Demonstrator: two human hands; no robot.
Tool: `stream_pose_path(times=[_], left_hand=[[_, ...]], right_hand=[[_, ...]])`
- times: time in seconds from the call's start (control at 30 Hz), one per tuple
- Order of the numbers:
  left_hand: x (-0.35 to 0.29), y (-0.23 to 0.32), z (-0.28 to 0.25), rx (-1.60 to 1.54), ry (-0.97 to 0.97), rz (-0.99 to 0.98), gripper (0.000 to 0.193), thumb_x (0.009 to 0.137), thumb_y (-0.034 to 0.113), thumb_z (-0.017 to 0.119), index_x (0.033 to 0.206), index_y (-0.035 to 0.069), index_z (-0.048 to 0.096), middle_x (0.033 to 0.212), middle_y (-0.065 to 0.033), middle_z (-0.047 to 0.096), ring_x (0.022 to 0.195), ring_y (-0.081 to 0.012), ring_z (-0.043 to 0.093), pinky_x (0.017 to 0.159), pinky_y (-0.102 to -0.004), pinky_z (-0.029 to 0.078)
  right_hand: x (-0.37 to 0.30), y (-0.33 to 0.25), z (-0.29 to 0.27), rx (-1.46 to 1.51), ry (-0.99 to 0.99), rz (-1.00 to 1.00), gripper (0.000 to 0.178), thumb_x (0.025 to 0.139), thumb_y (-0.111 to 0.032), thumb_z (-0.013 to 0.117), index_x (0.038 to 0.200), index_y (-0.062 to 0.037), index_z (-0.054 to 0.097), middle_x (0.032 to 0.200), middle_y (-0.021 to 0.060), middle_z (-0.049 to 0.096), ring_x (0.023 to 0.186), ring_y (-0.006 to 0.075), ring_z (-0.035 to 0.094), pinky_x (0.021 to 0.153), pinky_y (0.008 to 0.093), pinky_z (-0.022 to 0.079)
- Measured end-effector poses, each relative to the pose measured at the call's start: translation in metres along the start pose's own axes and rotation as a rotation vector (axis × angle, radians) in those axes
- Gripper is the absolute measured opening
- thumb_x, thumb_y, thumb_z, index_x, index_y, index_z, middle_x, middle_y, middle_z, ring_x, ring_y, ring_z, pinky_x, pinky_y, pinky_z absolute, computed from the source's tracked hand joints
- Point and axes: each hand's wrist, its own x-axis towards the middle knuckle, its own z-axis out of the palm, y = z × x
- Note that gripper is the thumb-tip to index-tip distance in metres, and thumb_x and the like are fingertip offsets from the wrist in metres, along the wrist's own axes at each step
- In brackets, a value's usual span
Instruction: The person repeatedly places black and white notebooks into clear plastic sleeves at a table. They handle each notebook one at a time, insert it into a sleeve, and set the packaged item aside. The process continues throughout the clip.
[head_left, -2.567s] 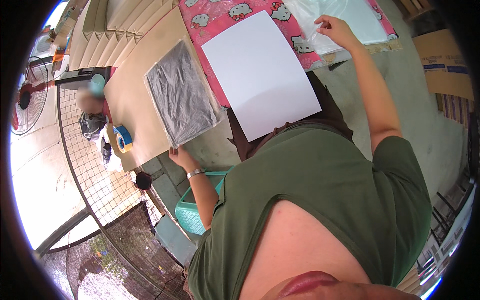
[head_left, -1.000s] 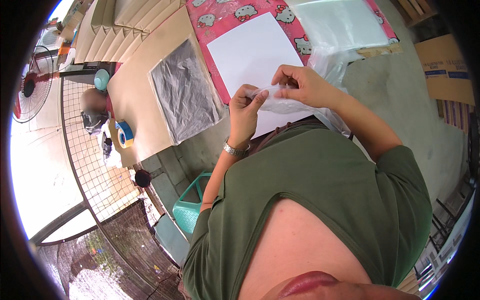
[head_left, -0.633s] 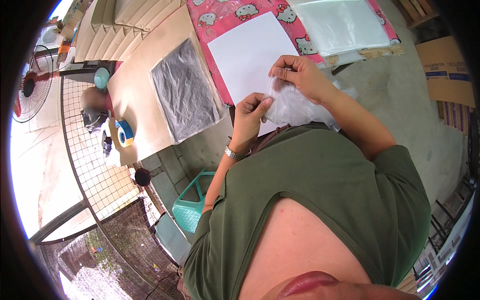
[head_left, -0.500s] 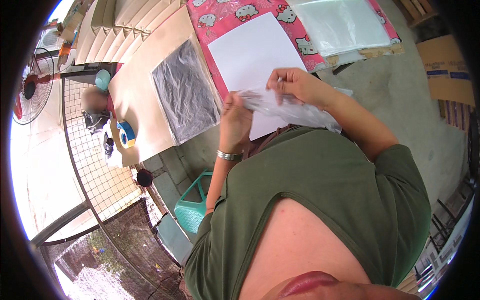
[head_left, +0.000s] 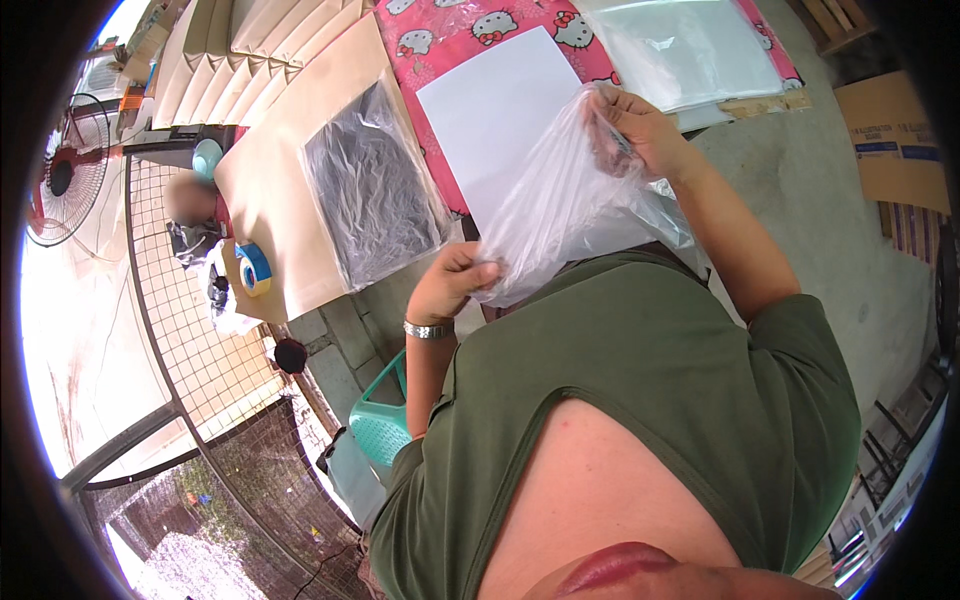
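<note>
Grey concrete floor (head_left: 800, 225), pink-clothed table (head_left: 430, 155) up top, green plastic stool (head_left: 380, 435) lower left, fan (head_left: 62, 178) far left by a wire grid (head_left: 190, 310), dark mesh screen (head_left: 250, 445) below that, strong daylight from the left, brown cardboard (head_left: 895, 175) right.

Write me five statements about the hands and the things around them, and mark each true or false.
1. The person's left grip and right grip both hold the clear plastic. True.
2. The white sheet is in full view, with nothing in front of it. False: the clear plastic covers part of it.
3. The blue and yellow tape roll is to the left of the dark sheet. True.
4. The plastic stool is red. False: it is green.
5. The silver wristband is on the right wrist. False: it is on the left wrist.
</note>
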Motion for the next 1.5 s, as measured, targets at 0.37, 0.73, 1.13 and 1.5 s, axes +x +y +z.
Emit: stream_pose_path(times=[0.37,0.73,1.13,1.5], left_hand=[[-0.001,-0.006,-0.008,-0.112,0.099,0.182,0.039,0.086,0.027,0.059,0.114,0.001,0.054,0.102,-0.0098,0.062,0.086,-0.0170,0.061,0.076,-0.0365,0.051],[0.013,0.023,-0.009,-0.863,0.595,0.488,0.031,0.092,0.027,0.049,0.110,0.003,0.057,0.092,-0.0062,0.064,0.077,-0.0189,0.059,0.083,-0.0422,0.045],[0.035,0.013,-0.013,1.117,0.088,-0.156,0.023,0.086,0.008,0.047,0.107,0.004,0.056,0.077,-0.0128,0.062,0.074,-0.0185,0.062,0.082,-0.0399,0.045],[0.053,0.028,0.013,1.913,0.367,0.136,0.012,0.080,0.004,0.046,0.087,0.006,0.055,0.068,-0.0061,0.060,0.079,-0.0224,0.062,0.097,-0.0739,0.012]], right_hand=[[-0.007,0.012,-0.007,-0.072,0.111,-0.047,0.022,0.087,-0.006,0.055,0.109,-0.0054,0.060,0.095,0.0007,0.062,0.081,0.0112,0.059,0.081,0.0258,0.046],[-0.007,-0.010,-0.010,-0.464,-0.290,0.313,0.014,0.085,-0.018,0.063,0.091,-0.0051,0.065,0.080,-0.0025,0.061,0.075,0.0070,0.056,0.072,0.0194,0.043],[0.023,0.000,-0.042,0.163,0.003,0.020,0.019,0.090,-0.020,0.056,0.105,-0.0085,0.055,0.080,-0.0024,0.056,0.077,0.0127,0.057,0.071,0.0247,0.045],[0.010,0.018,-0.038,-0.257,0.238,0.256,0.035,0.088,-0.025,0.060,0.116,-0.0037,0.055,0.095,-0.0015,0.061,0.084,0.0059,0.054,0.072,0.0205,0.043]])
